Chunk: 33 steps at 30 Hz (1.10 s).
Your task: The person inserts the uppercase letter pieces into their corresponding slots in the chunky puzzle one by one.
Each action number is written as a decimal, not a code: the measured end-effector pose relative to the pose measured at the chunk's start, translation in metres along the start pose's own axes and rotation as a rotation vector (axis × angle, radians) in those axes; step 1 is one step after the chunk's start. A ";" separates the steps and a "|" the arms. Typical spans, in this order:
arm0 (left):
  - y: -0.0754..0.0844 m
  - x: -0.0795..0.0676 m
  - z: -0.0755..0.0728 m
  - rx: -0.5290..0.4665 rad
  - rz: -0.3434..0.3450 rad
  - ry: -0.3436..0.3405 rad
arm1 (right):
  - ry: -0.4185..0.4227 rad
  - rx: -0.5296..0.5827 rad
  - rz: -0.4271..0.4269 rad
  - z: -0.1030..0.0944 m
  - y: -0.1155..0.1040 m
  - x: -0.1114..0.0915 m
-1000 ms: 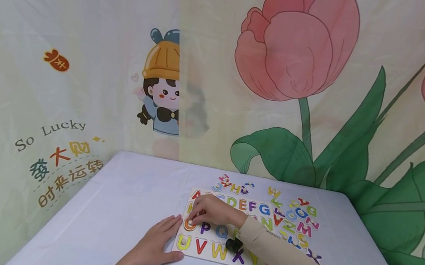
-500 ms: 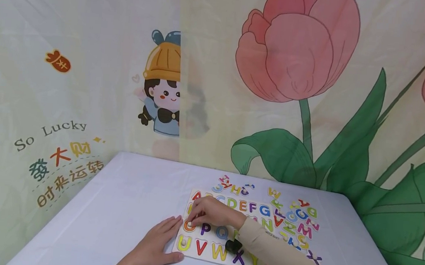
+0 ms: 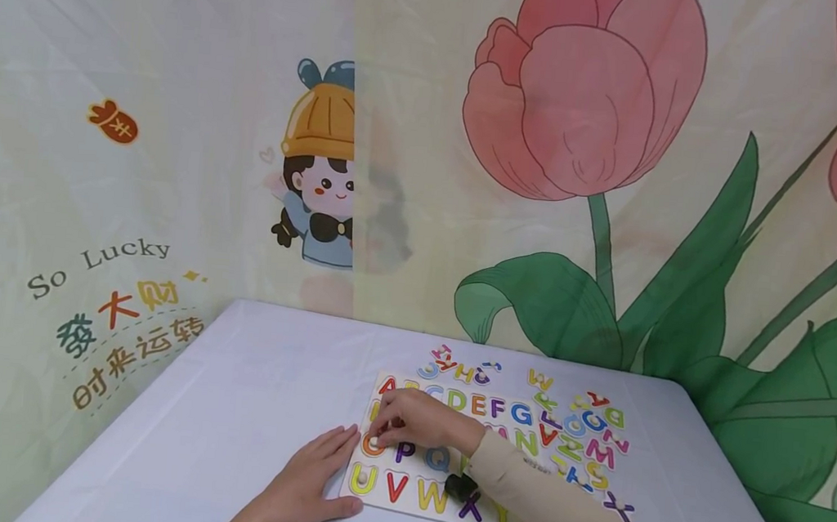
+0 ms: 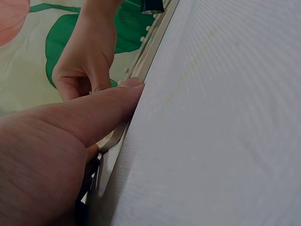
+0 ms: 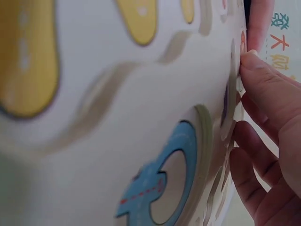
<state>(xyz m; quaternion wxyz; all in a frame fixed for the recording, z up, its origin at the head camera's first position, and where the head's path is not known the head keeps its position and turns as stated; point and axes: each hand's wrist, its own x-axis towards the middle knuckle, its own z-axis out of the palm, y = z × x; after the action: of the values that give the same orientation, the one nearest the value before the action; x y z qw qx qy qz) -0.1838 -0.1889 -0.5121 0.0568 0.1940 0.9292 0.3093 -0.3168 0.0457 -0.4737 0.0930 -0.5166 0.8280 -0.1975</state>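
A cream alphabet puzzle board [image 3: 375, 497] lies on the white table with coloured letter shapes in rows. My right hand [image 3: 417, 419] reaches across it and pinches the orange letter O piece [image 3: 368, 452] at its knob, at the left end of the third row. The right wrist view shows the thumb against this orange piece [image 5: 243, 42]. Straight below it sits a yellow U piece [image 3: 355, 485] with a knob. My left hand [image 3: 301, 481] lies at the board's left edge, fingers fairly straight; its thumb [image 4: 106, 104] touches the near edge.
Loose letter pieces are scattered beyond and to the right of the board, among them a pink M [image 3: 600, 453], a purple X [image 3: 619, 506] and a yellow W [image 3: 539, 379]. A printed cloth backdrop [image 3: 408, 211] hangs behind the table [image 3: 230, 410]. A black wrist camera [image 3: 460, 487] overlaps the bottom row.
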 end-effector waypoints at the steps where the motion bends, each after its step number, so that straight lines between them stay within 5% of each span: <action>1: 0.000 0.000 0.000 -0.001 0.001 0.001 | -0.004 0.002 0.005 -0.001 -0.001 -0.001; 13: 0.002 0.002 0.001 0.003 -0.053 -0.015 | 0.115 0.145 0.179 -0.034 0.023 -0.025; 23: 0.001 0.001 0.003 0.003 -0.078 -0.008 | 0.192 0.001 0.296 -0.062 0.076 -0.027; 33: 0.003 0.001 0.002 0.015 -0.073 -0.004 | 0.166 -0.107 0.284 -0.061 0.091 -0.016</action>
<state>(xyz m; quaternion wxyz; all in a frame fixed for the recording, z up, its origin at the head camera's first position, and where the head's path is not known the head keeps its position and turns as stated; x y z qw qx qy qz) -0.1833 -0.1852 -0.5125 0.0684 0.1607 0.9380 0.2996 -0.4059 0.1094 -0.4577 0.0235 -0.3805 0.9068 -0.1802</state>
